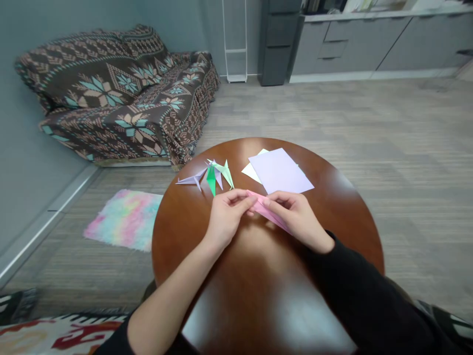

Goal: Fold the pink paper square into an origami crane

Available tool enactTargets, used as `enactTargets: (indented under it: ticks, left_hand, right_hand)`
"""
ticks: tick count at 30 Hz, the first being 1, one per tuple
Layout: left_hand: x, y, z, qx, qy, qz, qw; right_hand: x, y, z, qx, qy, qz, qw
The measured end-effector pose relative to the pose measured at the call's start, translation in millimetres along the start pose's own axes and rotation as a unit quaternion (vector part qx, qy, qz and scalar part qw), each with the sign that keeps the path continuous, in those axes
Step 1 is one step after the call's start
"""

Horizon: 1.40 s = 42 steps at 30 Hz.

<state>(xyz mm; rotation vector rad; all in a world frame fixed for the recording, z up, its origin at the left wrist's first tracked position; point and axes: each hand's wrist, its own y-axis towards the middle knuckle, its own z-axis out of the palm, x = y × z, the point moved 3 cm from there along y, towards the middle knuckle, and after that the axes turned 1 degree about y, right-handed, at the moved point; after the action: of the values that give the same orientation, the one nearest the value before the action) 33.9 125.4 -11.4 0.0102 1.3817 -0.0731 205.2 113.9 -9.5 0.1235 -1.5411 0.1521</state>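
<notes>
A folded pink paper (pixel 263 207) lies on the round brown table (pixel 258 286) between my two hands. My left hand (pixel 226 217) pinches its left end with fingers closed. My right hand (pixel 295 217) presses and grips the right part of the pink paper, fingers curled over it. Just beyond my hands lie folded paper figures: a lilac one (pixel 194 179) and a green one (pixel 216 175). A lilac sheet (pixel 279 172) rests on pale sheets at the table's far side.
A sofa with a patterned brown throw (pixel 118 93) stands at the back left. A pastel fluffy rug (pixel 123 219) lies on the floor left of the table. Grey cabinets (pixel 369 44) line the far wall, and a white rack (pixel 235 42) stands beside them.
</notes>
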Motion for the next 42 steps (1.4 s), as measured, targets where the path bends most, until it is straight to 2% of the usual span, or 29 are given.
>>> enactTargets:
  ticks: [8, 20, 25, 28, 31, 36, 42]
  left_hand:
    - [-1, -2, 4.1, 0.001, -0.021, -0.013, 1.0]
    - [-4, -4, 4.8, 0.014, 0.01, 0.02, 1.0]
    - [-12, -6, 9.1, 0.059, 0.061, 0.045, 0.995]
    - [-15, -6, 8.8, 0.056, 0.103, 0.07, 0.991]
    - [-13, -7, 7.6, 0.051, 0.102, 0.062, 0.992]
    - [-13, -12, 9.6, 0.067, 0.094, 0.081, 0.99]
    - [-13, -15, 13.5, 0.117, 0.049, 0.033, 0.991]
  right_hand:
    - [-4, 0, 1, -0.009, 0.035, 0.011, 0.999]
    - [-2, -1, 3, -0.011, 0.057, 0.02, 0.998]
    - [-4, -3, 6, -0.005, 0.074, 0.028, 0.997]
    - [-2, -2, 5, -0.012, 0.038, 0.003, 0.999]
    - [3, -1, 3, -0.034, 0.009, -0.05, 0.998]
    - [6, -1, 3, -0.033, 0.055, -0.059, 0.996]
    - [9, -3, 3, -0.053, 0.1, -0.092, 0.989]
